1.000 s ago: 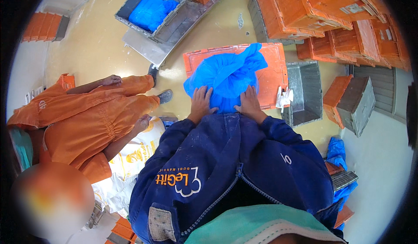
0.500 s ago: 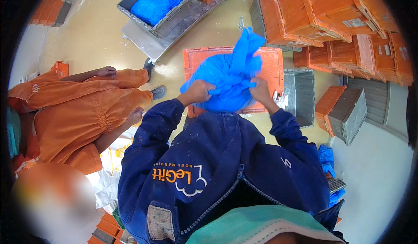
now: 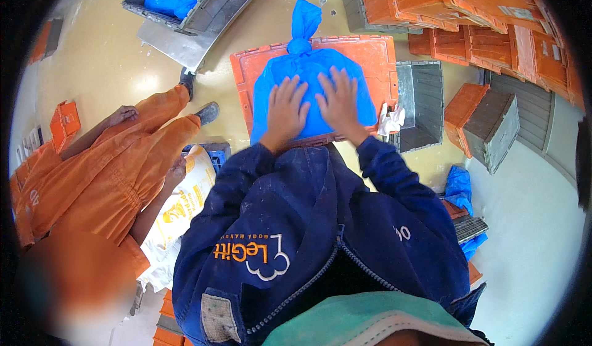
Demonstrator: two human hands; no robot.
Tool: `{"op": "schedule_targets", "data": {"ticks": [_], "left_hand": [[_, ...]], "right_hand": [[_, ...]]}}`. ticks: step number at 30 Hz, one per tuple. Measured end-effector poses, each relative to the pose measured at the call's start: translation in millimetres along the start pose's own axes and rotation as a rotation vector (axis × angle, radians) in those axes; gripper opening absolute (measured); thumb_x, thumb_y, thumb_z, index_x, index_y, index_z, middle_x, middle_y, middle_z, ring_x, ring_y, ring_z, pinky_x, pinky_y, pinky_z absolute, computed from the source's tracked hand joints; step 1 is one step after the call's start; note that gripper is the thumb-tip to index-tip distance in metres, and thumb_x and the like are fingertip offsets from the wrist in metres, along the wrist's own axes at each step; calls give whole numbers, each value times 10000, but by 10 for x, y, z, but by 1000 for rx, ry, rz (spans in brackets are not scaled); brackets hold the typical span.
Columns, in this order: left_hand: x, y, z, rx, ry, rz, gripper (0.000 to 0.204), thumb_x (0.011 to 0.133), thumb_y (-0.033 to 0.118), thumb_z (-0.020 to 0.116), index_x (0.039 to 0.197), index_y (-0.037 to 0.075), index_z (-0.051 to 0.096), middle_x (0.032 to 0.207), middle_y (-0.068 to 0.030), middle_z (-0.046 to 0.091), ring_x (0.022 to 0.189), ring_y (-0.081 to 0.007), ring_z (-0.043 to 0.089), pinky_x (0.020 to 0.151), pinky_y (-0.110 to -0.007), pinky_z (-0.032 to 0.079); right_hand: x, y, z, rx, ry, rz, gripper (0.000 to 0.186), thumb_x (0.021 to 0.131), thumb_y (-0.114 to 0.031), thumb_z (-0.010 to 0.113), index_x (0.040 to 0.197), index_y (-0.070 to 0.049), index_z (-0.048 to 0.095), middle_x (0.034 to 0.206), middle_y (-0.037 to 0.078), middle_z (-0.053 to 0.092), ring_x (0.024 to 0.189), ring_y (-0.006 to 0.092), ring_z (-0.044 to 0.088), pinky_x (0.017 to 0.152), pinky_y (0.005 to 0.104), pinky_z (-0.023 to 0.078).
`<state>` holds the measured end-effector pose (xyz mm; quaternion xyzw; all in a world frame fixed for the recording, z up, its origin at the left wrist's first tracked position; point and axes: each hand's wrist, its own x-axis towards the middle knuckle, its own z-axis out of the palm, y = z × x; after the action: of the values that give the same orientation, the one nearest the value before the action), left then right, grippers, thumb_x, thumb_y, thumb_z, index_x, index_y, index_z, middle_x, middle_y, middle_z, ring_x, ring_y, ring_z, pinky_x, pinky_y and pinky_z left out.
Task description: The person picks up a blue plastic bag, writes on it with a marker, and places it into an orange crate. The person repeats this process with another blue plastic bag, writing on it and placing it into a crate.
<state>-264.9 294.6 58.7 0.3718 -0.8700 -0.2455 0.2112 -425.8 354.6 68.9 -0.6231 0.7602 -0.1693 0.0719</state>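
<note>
Both hands are empty and wide: the left hand (image 3: 285,113) and the right hand (image 3: 339,104) lie with palms down and fingers spread on the blue bag (image 3: 316,127), one to each side of its middle, with a strip of plastic showing between them. Neither grip is pinching the film. The step in hand looks like patting or pressing the bag level. To do it well, both palms should bear down evenly, with the weight on the flat of the hand rather than the fingertips, which could poke through thin plastic. Working outward from the middle should spread the contents, though what they are is hidden.

The bag sits on an orange lid (image 3: 383,62), nearer its front edge, so pushing slightly away from the body would seem safer than dragging back. Its knot (image 3: 300,45) is on the far side, clear of the fingers; it is best left unpressed. The tail (image 3: 306,18) points away, past the lid's far edge in this view; whether it stands up or lies down I cannot tell.

White gloves or cloth (image 3: 391,119) lie at the lid's right edge, just beside a grey crate (image 3: 425,87). To the left, well apart from the bag, is a co-worker in orange overalls (image 3: 123,161).
</note>
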Motion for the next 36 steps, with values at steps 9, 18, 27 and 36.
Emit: {"op": "schedule_targets", "data": {"ticks": [9,18,27,36], "left_hand": [[-188,-194,181,177,-287,4,515,867,255,446,1345,69,403,1436,-108,330,1336,-310,270,1073,-558,133],[-305,-412,240,259,-250,-139,572,873,358,452,1367,82,368,1457,-149,277,1341,-358,235,1064,-573,132],[-1278,-830,437,303,-293,-107,606,812,516,500,1297,153,478,1430,-161,302,1326,-378,234,1043,-628,34],[643,-185,670,295,-220,-18,636,825,479,526,1376,192,387,1474,-130,251,1363,-328,204,1060,-593,82]], "right_hand": [[-156,-174,371,-23,-195,-40,554,810,-348,551,1317,-147,455,1439,77,315,1329,330,248,1007,652,146],[49,159,342,-57,-230,-18,625,796,-417,583,1329,-131,422,1444,110,291,1309,385,256,1005,629,182],[-415,887,534,-53,-96,85,729,760,-466,626,1341,-97,385,1437,245,222,1316,460,191,989,649,183],[-699,1046,342,6,-228,211,722,756,-434,648,1312,-45,398,1429,255,238,1318,432,222,1026,577,214]]}}
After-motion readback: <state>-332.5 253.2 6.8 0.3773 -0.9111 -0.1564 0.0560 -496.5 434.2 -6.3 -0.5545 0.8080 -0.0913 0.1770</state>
